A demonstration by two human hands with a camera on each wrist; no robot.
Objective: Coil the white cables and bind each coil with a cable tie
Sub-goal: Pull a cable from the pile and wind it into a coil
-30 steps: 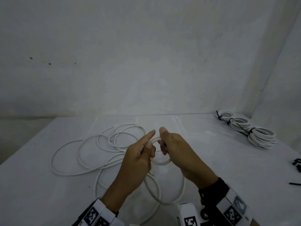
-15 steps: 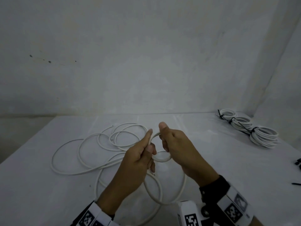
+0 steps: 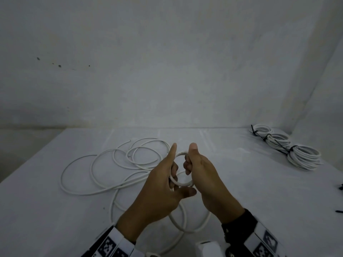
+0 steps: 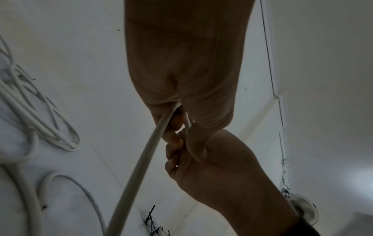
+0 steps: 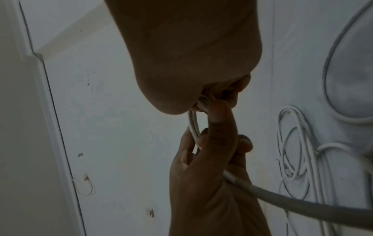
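A small loop (image 3: pixel 181 183) of the white cable hangs above the table between both hands. My left hand (image 3: pixel 163 182) holds its left side with curled fingers, index finger straight up and thumb stretched out under the loop. On the right side my right hand (image 3: pixel 200 173) grips it, thumb upright. The rest of the white cable (image 3: pixel 111 164) sprawls in loose loops on the table to the left and under my wrists. In the left wrist view the cable (image 4: pixel 141 159) runs out from the left hand's fingers (image 4: pixel 171 126). The right wrist view shows two strands (image 5: pixel 192 124) between the hands.
Three bound white coils (image 3: pixel 304 158) with black ties lie in a row at the table's back right. Loose black cable ties (image 3: pixel 338 211) lie at the right edge. The white table (image 3: pixel 241 182) meets grey walls behind and to the right.
My left hand has shifted its hold on the small loop: the index finger now points up and the thumb sticks out below the loop. The right hand keeps its grip.
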